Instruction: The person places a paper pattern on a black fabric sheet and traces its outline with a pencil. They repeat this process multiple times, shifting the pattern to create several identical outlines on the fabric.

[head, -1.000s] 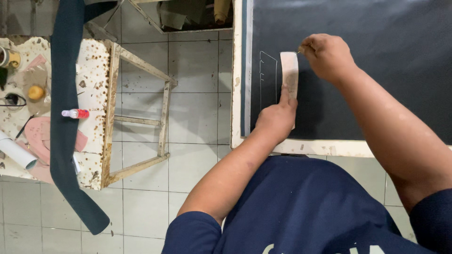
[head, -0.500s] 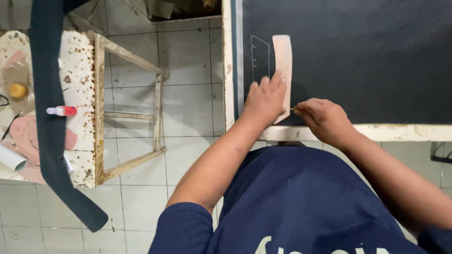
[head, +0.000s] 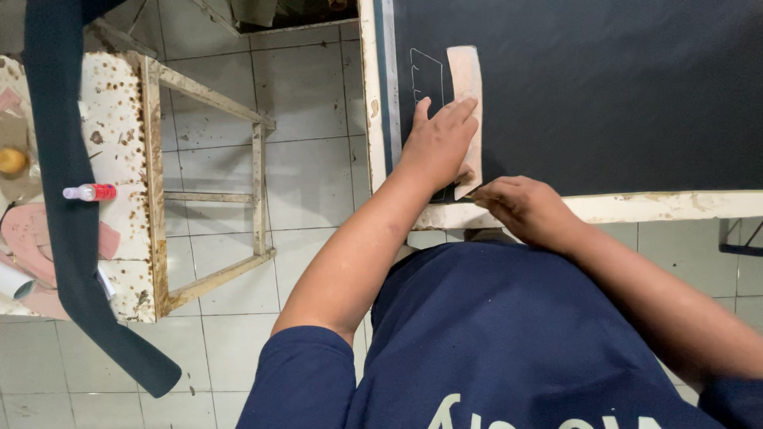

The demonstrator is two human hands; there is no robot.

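A long pale cardboard template (head: 466,83) lies on a black sheet (head: 604,87) spread over a white-edged table (head: 668,206). My left hand (head: 437,143) presses flat on the template's lower half, fingers spread. My right hand (head: 520,208) sits at the template's near end by the table's front edge, fingers pinched on a small marking tool whose tip barely shows. A white traced outline (head: 425,71) is drawn on the black sheet just left of the template.
To the left stands a stained wooden bench (head: 119,159) with a small red-and-white bottle (head: 90,191), pinkish cut pieces (head: 24,238) and a long dark strip (head: 67,199) hanging over it. A wooden frame (head: 258,183) juts from it over the white tiled floor.
My right hand came down from the template's far end to its near end at the table's edge. My left hand slid further up onto the template and flattened.
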